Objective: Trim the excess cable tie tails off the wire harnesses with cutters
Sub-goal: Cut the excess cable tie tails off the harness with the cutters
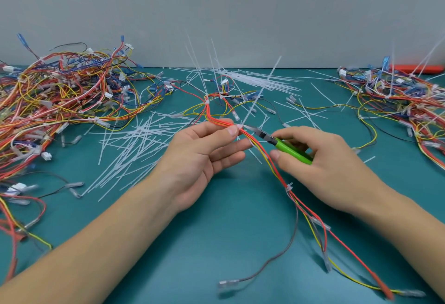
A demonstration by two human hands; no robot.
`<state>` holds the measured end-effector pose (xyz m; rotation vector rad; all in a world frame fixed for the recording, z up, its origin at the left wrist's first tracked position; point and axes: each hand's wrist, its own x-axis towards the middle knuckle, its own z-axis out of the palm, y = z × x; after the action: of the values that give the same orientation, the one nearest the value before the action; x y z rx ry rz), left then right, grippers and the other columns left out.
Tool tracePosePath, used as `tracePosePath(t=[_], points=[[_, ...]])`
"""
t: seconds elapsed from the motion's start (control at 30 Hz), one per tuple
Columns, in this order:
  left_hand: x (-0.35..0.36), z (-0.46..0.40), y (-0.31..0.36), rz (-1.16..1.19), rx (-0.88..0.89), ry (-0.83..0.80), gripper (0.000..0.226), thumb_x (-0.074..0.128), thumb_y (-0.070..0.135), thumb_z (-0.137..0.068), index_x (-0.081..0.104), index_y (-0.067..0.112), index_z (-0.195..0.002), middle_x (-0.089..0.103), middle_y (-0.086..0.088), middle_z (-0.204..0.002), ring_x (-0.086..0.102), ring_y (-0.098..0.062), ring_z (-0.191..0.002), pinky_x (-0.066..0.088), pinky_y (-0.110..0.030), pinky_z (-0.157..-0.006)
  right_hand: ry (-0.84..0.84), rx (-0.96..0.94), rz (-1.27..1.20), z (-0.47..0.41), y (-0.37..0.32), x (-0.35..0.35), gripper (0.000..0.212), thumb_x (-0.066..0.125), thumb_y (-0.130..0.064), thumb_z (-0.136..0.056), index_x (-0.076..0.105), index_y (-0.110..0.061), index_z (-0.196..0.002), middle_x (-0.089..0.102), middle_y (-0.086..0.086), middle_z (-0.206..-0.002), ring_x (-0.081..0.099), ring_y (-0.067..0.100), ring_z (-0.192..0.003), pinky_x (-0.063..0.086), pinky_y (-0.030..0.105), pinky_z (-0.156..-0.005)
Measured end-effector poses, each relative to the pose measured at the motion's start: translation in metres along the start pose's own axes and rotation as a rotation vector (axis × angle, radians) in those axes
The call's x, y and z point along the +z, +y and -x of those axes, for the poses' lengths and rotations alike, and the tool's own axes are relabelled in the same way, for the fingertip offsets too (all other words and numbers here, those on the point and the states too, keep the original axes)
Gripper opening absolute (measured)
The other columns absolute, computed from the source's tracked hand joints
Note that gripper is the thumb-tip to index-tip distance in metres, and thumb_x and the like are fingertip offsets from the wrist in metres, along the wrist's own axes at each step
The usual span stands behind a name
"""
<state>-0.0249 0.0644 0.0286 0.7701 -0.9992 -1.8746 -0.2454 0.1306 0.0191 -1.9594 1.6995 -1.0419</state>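
Note:
A wire harness [277, 171] of red, orange and yellow wires runs from the table's middle toward the near right. My left hand [202, 152] pinches it between thumb and fingers just left of a white cable tie [240, 126]. That tie's long tail [261, 92] sticks up and to the right. My right hand [320, 157] grips green-handled cutters [289, 148], whose dark jaws sit right at the base of the tail. A second tie [289, 186] lower on the harness shows only a short stub. More ties with long tails stand up at the harness's far end [206, 101].
A large tangled heap of harnesses [60, 101] fills the left side, and another heap [404, 101] lies at the right. Cut white tie tails [137, 145] litter the teal table [216, 243]. A bundle of unused ties [252, 78] lies at the back. A grey wall stands behind.

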Motion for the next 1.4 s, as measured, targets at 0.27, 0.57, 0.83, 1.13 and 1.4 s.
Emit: tracePosePath(t=[0.27, 0.57, 0.83, 1.13, 1.4], points=[[0.000, 0.000, 0.000, 0.051, 0.004, 0.020, 0.018, 0.074, 0.010, -0.078, 0.069, 0.014, -0.096, 0.078, -0.005, -0.101, 0.077, -0.026, -0.095, 0.061, -0.029, -0.071, 0.032, 0.009, 0.017, 0.000, -0.005, 0.000, 0.023, 0.070, -0.047, -0.089, 0.072, -0.036, -0.109, 0.068, -0.019, -0.095, 0.062, 0.001, -0.097, 0.041, 0.008, -0.080], [-0.001, -0.002, -0.002, -0.007, 0.011, 0.002, 0.019, 0.075, 0.011, -0.075, 0.069, 0.016, -0.092, 0.078, -0.003, -0.099, 0.076, -0.027, -0.099, 0.061, -0.029, -0.073, 0.028, 0.009, 0.062, 0.003, -0.010, 0.003, 0.030, 0.067, -0.051, -0.088, 0.073, -0.034, -0.113, 0.068, -0.014, -0.098, 0.060, 0.001, -0.098, 0.039, 0.007, -0.080], [-0.001, -0.002, -0.007, 0.007, -0.011, 0.019, 0.017, 0.076, 0.011, -0.076, 0.072, 0.017, -0.092, 0.077, -0.005, -0.102, 0.076, -0.026, -0.099, 0.061, -0.028, -0.072, 0.060, 0.024, 0.072, 0.002, -0.011, 0.000, 0.028, 0.067, -0.050, -0.085, 0.073, -0.034, -0.107, 0.068, -0.015, -0.095, 0.059, -0.003, -0.095, 0.039, 0.007, -0.081], [-0.001, -0.002, -0.006, -0.010, -0.021, 0.018, 0.022, 0.076, 0.012, -0.074, 0.070, 0.015, -0.095, 0.078, -0.005, -0.101, 0.076, -0.025, -0.099, 0.060, -0.027, -0.070, 0.041, 0.011, 0.072, 0.002, -0.009, 0.002, 0.029, 0.069, -0.049, -0.085, 0.075, -0.033, -0.109, 0.067, -0.015, -0.094, 0.060, -0.003, -0.094, 0.038, 0.005, -0.080], [-0.002, -0.001, -0.006, -0.055, -0.063, -0.021, 0.034, 0.074, 0.011, -0.076, 0.068, 0.006, -0.109, 0.077, -0.015, -0.108, 0.077, -0.023, -0.097, 0.060, -0.026, -0.072, 0.034, -0.054, 0.098, 0.004, -0.008, 0.009, 0.033, 0.061, -0.055, -0.092, 0.072, -0.039, -0.119, 0.064, -0.007, -0.096, 0.061, 0.008, -0.090, 0.044, 0.019, -0.080]])
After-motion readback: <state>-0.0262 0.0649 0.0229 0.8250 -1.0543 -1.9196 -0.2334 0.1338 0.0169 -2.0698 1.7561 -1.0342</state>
